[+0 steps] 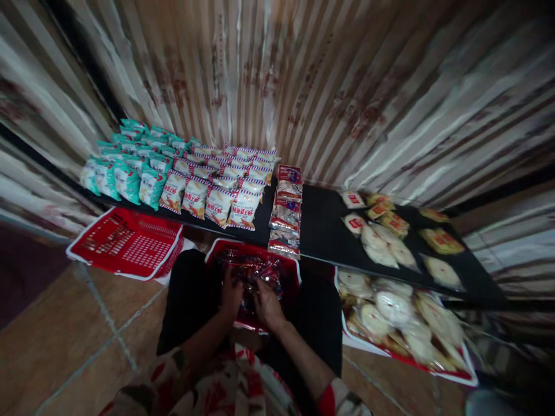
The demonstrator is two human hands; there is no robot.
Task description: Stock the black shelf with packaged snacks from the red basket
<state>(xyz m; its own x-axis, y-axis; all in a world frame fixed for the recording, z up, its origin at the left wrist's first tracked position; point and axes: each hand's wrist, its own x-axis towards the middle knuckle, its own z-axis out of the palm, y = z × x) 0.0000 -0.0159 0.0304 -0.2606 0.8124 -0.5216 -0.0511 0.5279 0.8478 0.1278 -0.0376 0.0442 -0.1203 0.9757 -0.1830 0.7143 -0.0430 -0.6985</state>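
A red basket [296, 283] with a white rim sits between my knees, filled with dark, shiny, red-marked packets [271, 271]. My left hand [233, 293] reaches into it from the left, its fingers bent against a packet. From the right, my right hand [267, 303] is in among the same packets, thumb and fingers closing on one. The two hands are close together but apart. Fingertips are partly hidden in the dim, glossy plastic. Just beyond the basket, a column of red-and-silver packets [286, 211] lies overlapped on a black board [321, 222].
Teal bags [128, 182] and white-and-red snack bags [218, 205] stand in rows on the board's left. Wrapped pale round items [381, 242] and yellow packets [394, 222] lie right. A red basket [143, 248] is at left; another basket [470, 370] holds wrapped breads. A striped curtain [277, 75] hangs behind.
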